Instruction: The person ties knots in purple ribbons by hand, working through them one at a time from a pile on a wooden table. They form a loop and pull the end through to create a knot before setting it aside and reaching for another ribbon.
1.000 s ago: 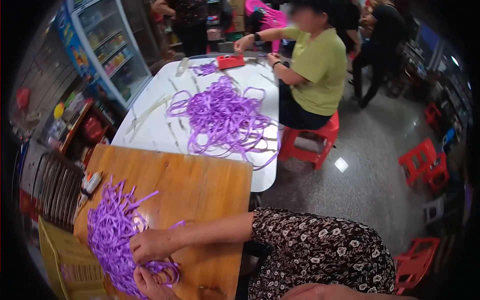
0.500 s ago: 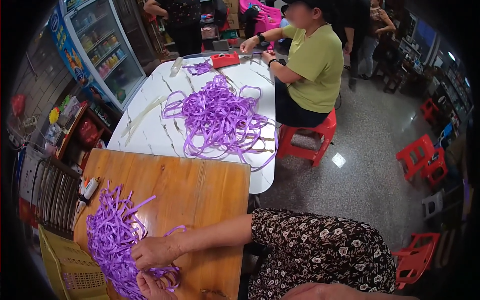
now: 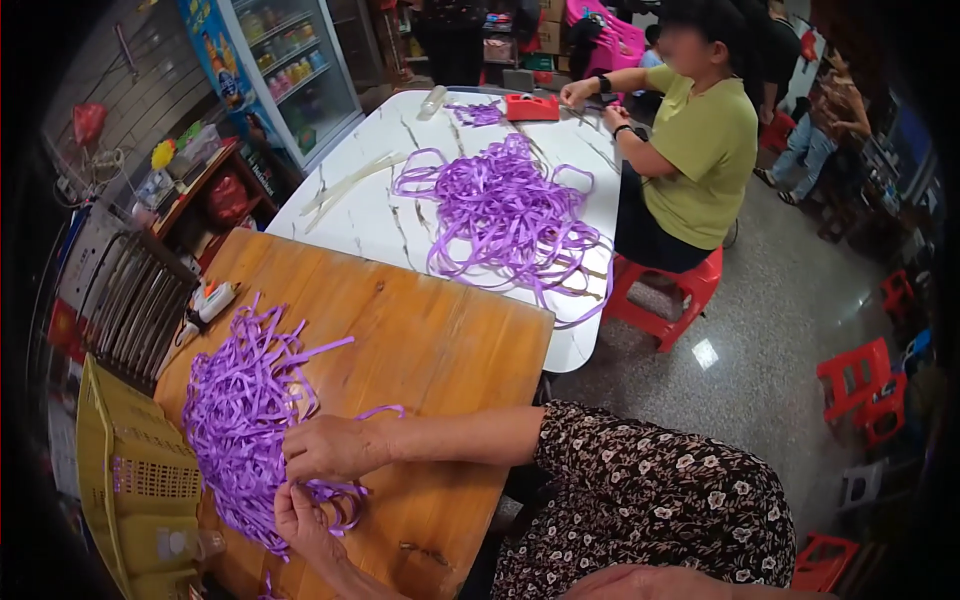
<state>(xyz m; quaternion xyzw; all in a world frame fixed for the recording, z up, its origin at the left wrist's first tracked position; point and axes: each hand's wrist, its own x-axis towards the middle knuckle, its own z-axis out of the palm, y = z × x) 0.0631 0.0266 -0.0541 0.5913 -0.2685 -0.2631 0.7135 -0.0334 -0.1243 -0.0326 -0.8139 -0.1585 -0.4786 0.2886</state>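
Observation:
A heap of narrow purple ribbon [image 3: 235, 420] lies along the left part of the wooden table [image 3: 440, 340]. At its near right side my two hands are close together, fingertips almost meeting. My right hand [image 3: 338, 447], palm down, has its fingers pinched on the ribbon; a short strand shows beyond the wrist. Just below it, my left hand [image 3: 308, 518] is raised with thumb and fingers pinched together at the ribbon. Loops of ribbon hang beside and beneath both hands. The exact bit between the fingertips is mostly hidden.
A glue gun [image 3: 212, 300] lies at the table's left edge, above a yellow plastic basket [image 3: 150, 480]. The adjoining white table [image 3: 365, 225] bears a larger ribbon pile [image 3: 510, 215] and a red tape dispenser [image 3: 532, 107]. A co-worker [image 3: 700, 160] sits there on a red stool [image 3: 665, 300].
My view has turned, so the tables and co-worker appear farther right. My hands remain pinched close together at the ribbon heap.

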